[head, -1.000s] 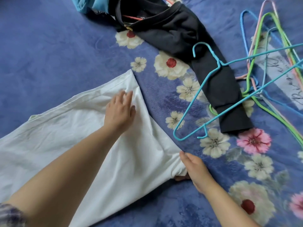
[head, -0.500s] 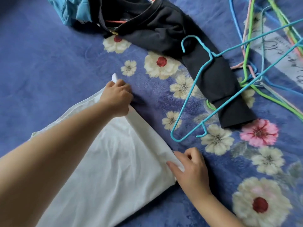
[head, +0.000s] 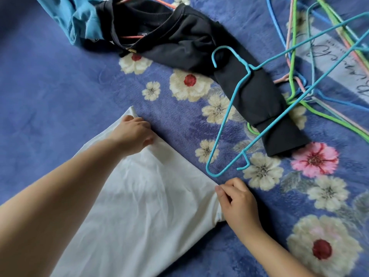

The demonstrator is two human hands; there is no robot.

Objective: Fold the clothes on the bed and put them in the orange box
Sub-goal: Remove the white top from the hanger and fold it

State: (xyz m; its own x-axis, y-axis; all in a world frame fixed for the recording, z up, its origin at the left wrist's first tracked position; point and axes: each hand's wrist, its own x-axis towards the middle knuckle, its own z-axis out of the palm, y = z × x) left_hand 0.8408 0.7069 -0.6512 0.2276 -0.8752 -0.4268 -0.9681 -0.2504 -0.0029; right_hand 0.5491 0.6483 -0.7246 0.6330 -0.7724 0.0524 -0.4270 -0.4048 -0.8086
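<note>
Blue bedspread (head: 50, 86); both hands at white garment (head: 139, 206) edge

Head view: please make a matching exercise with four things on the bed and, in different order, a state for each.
Things:
1. white garment
2. black sweatshirt
3. teal hanger
4. blue garment

States:
A. lies across a black sleeve
B. bunched at the top edge
C. gripped by the left hand and the right hand
D. a pink hanger inside its neck

Pairs: 1-C, 2-D, 3-A, 4-B
</note>
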